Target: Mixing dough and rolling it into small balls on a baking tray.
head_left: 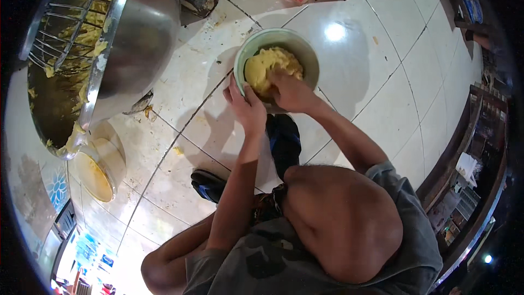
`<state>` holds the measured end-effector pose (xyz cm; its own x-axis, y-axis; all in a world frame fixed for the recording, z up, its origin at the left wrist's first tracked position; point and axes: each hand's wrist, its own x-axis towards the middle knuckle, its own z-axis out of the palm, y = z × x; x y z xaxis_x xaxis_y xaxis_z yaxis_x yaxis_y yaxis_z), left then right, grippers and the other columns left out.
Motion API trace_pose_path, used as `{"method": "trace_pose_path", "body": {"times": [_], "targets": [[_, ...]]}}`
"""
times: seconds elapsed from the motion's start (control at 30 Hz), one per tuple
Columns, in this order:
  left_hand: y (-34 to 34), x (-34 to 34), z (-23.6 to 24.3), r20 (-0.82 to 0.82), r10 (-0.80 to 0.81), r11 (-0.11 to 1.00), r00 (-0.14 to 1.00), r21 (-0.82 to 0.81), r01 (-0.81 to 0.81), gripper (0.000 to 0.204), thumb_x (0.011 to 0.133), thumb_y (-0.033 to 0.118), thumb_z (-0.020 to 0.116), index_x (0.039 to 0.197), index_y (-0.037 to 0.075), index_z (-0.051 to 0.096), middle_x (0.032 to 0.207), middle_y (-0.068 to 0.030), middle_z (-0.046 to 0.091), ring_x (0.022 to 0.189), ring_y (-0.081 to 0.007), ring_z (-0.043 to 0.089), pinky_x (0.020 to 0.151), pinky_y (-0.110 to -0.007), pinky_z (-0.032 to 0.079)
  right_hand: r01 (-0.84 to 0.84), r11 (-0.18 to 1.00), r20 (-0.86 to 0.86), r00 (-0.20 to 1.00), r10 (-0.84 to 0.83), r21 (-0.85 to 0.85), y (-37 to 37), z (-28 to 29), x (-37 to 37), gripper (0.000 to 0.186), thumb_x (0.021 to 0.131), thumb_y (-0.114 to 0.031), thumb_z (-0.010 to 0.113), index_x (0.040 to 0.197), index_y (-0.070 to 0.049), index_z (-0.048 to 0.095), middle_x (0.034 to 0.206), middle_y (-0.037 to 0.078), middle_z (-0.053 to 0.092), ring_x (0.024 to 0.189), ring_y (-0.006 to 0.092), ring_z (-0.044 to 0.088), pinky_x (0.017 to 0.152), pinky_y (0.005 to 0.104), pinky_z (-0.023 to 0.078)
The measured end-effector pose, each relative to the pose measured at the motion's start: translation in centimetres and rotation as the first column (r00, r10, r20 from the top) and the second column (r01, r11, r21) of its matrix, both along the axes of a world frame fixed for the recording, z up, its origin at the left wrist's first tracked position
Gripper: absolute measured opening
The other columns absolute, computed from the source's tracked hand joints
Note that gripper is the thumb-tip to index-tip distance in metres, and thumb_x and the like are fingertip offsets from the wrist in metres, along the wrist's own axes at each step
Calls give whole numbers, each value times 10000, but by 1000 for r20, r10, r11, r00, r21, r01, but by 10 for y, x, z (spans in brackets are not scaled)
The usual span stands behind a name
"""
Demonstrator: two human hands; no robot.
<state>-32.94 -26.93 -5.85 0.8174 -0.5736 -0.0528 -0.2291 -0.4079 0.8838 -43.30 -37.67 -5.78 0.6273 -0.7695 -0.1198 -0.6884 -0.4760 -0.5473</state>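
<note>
A smeared steel bowl (136,43) is at far left, a tub (111,158) near it. The left hand's (248,108) grip holds a bucket's (312,65) side; the dough (262,71) lies inside, the right hand (292,93) on it, its finger grip hidden: I cannot tell.

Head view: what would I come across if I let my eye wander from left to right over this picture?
Large metal bowl → leftmost black sandal → pale green bowl holding yellow dough → dark rack near the right rim.
</note>
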Motion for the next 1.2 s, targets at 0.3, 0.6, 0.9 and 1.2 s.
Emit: {"method": "trace_pose_path", "body": {"times": [0.3,0.6,0.9,1.2], "targets": [[-54,34,-4,119,-469,832,875,-273,483,297,882,31,573,1176,22,614,927,-102,594,850,-224,568,697,-290,475,-87,970,-198,979,41,-227,-43,-18,15,240,799,-275,581,759,-54,665,726,174,669,603,362,616,561,419,499],[-56,57,-14,35,-515,817,857,-282,502,322,869,53,616,1191,41,619,921,-59,582,695,-175,512,666,-256,451,-663,745,-102,748,656,-66,-10,43,-33,174,774,-197,591,869,-73,667,868,162,675,696,341,637,603,418,505],[-22,12,6,-191,-208,969,959,-176,175,490,878,171,656,1322,40,494,1127,-124,557,912,-203,555,742,-260,476,-4,987,-137,990,-18,-160,-22,-43,-6,252,817,-220,578,964,-29,654,1081,208,627,814,365,631,675,449,506],[6,26,-11,-88,-129,992,988,-16,129,374,956,124,533,1306,-4,497,1227,-150,583,1076,-243,571,906,-307,463,-188,929,-305,908,289,320,-10,50,3,408,844,-298,568,1108,9,615,953,205,665,789,370,628,699,424,497]]}}
